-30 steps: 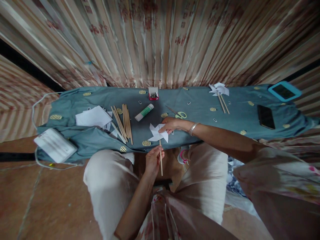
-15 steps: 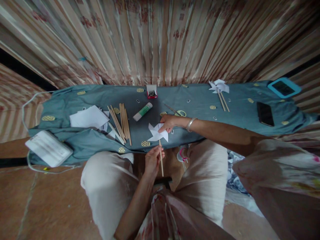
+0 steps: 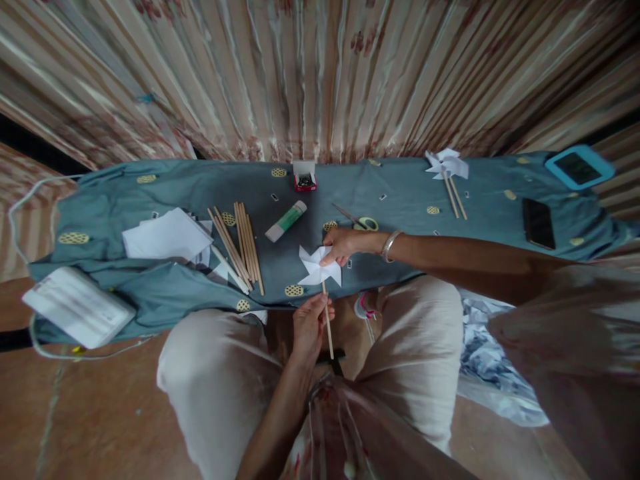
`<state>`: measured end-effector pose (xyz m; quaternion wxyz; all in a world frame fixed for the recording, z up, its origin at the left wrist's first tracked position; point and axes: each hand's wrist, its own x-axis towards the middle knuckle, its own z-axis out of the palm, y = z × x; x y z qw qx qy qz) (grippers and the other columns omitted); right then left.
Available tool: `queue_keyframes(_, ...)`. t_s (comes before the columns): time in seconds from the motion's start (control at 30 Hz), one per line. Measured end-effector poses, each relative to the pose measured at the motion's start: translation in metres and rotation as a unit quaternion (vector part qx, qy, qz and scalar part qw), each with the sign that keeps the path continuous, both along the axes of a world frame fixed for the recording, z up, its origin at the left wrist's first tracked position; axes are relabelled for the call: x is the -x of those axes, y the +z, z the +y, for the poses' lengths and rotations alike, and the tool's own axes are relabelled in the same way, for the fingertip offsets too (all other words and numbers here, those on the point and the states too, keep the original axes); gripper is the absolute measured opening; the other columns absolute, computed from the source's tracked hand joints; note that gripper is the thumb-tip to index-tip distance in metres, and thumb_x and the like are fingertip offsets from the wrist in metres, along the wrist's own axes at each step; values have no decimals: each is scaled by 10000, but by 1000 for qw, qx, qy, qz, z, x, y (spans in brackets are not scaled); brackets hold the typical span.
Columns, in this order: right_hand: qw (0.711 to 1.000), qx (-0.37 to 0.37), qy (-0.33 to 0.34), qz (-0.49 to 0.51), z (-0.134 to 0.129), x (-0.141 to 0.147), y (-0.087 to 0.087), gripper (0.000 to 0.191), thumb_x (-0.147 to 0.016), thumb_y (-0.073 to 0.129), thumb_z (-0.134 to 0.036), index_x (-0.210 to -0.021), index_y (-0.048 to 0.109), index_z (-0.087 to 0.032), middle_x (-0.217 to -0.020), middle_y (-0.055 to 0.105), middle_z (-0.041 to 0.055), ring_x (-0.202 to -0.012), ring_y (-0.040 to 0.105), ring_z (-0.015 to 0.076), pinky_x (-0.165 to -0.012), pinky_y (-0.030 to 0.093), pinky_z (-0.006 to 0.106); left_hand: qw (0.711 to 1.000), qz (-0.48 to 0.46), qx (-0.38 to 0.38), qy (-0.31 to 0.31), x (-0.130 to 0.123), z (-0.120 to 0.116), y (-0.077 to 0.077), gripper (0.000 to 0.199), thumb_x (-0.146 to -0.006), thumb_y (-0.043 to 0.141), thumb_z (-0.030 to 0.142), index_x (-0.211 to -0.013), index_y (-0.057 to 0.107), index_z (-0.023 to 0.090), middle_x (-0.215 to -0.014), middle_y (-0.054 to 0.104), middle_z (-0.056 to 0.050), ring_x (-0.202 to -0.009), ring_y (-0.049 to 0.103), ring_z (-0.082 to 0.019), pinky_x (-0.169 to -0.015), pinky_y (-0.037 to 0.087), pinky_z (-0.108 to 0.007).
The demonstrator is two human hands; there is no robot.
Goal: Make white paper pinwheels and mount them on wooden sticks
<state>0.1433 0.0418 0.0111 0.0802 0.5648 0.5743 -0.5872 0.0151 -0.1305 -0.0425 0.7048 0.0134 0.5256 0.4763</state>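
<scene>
A white paper pinwheel [image 3: 314, 268] lies at the front edge of the cloth-covered table, its wooden stick [image 3: 329, 330] reaching down past the edge. My left hand [image 3: 309, 321] pinches that stick just below the paper. At the pinwheel's centre and right blade, my right hand [image 3: 340, 245] grips the paper between thumb and fingers, a silver bangle on its wrist. The spot under the right fingertips is hidden. Beyond the right hand are scissors [image 3: 366, 223] with pale green handles. A glue stick [image 3: 286, 221] lies to the left of them.
Several wooden sticks [image 3: 247, 247] and white paper sheets [image 3: 165, 235] lie left. An open red-and-white box [image 3: 305, 179] holds small dark pieces. Finished pinwheels [image 3: 449, 165], a black phone [image 3: 539, 223] and a blue-framed device [image 3: 580, 167] are right; a white device [image 3: 80, 307] sits far left.
The view has shifted slightly. Both hands keep their hold on the pinwheel and its stick, with little other visible movement.
</scene>
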Motion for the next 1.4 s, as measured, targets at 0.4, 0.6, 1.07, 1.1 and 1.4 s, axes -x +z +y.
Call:
queue_keyframes(0.4, 998, -44, -17, -29, -10, 4, 1, 316, -620, 917, -242, -660, 629, -117, -507, 611, -34, -481, 602, 95, -502, 537, 186, 1000, -24, -8, -1, 1, -1, 1, 400, -442, 936, 306, -721, 714, 125, -631, 679, 7, -491, 573, -57, -525, 458, -185)
queue_keyframes(0.6, 996, -43, -62, 54, -23, -7, 10, 264, -680, 882, -285, -742, 691, -112, -605, 676, -16, -536, 611, 77, -545, 532, 160, 1000, -24, -19, 5, 2, -3, 10, 353, -512, 922, 264, -767, 723, 123, -660, 683, 2, -510, 577, -55, -550, 476, -183)
queue_keyframes(1.07, 874, 10, -322, 363, -34, -29, 16, 236, -784, 803, -343, -821, 651, -167, -750, 722, 13, -630, 678, 101, -634, 582, 193, 996, 15, -84, -39, 19, 50, 54, 304, -517, 936, 219, -730, 751, 106, -646, 697, -22, -482, 581, -61, -470, 492, -156)
queue_keyframes(1.1, 864, 4, -331, 379, -31, -30, 14, 253, -778, 806, -361, -817, 641, -174, -760, 720, 11, -647, 681, 107, -651, 584, 206, 994, 21, -93, -52, 20, 58, 58, 289, -535, 931, 212, -736, 753, 107, -655, 704, -28, -493, 592, -65, -483, 503, -159)
queue_keyframes(1.4, 801, -48, -415, 430, -9, -36, -3, 338, -661, 881, -349, -858, 648, -203, -731, 692, -36, -621, 652, 87, -641, 576, 187, 991, 27, -96, -87, 14, 110, 60, 169, -628, 870, 108, -740, 743, 102, -659, 721, -37, -552, 661, -91, -553, 551, -164)
